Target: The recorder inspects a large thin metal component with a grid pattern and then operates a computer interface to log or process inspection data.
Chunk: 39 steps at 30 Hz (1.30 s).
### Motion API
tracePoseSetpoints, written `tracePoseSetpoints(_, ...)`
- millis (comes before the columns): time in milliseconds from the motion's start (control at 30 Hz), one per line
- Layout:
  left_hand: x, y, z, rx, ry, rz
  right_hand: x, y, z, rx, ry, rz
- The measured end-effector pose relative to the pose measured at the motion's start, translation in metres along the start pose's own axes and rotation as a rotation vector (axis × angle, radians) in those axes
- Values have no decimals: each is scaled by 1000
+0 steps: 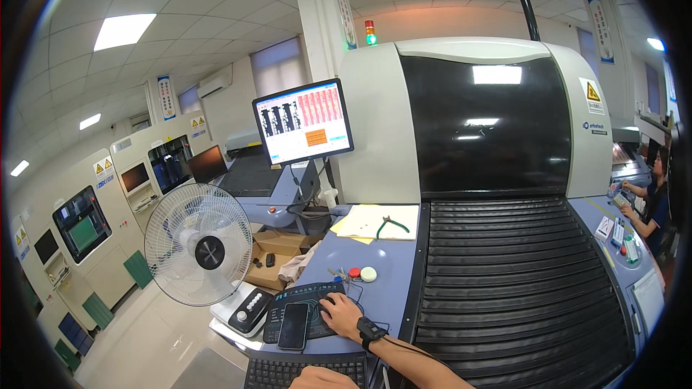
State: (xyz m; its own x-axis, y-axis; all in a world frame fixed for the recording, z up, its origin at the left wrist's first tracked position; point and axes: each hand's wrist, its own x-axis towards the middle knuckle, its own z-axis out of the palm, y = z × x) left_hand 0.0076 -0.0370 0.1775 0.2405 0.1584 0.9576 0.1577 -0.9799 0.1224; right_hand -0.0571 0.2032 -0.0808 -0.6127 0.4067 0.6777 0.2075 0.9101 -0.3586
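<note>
My right hand (pixel 340 315) rests on a dark computer mouse (pixel 328 300), mostly covered by the fingers, on a black printed mouse pad (pixel 276 315). A black watch-like device (pixel 370 330) with a cord is strapped to that wrist. At the lower edge, only the rounded back of my left hand (pixel 322 377) shows, over the front of a black keyboard (pixel 270 372); its fingers are hidden. A dark-screened phone (pixel 294 325) lies on the pad, left of my right hand. Ahead, a tilted monitor (pixel 303 122) displays black-and-white and red striped patterns.
A large machine with a ribbed black bed (pixel 512 274) fills the right side. A white fan (pixel 209 252) stands left. Green-handled pliers (pixel 393 226) lie on paper; red and pale round items (pixel 368 274) sit beside keys. Another person (pixel 656 202) works at far right.
</note>
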Motion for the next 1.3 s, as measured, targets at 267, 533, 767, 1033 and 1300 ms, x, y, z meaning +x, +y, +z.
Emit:
tracePoseSetpoints(267, -2, -1, -1, 6, 12, -2, 2, -4, -5, 5, 26, -15)
tracePoseSetpoints(533, -6, -4, -2, 14, 31, -2, 1, -2, -4, 0, -39, 41)
tracePoseSetpoints(767, -8, 2, 2, 27, 73, -55, 2, -5, -8, 54, -35, 55)
tracePoseSetpoints(1033, -6, 7, 0, 90, 88, -120, 3, -4, -4, 43, 0, 54)
tracePoseSetpoints(1300, -24, 16, 21, 32, 350, -242, 1, -3, -5, -8, -15, 4)
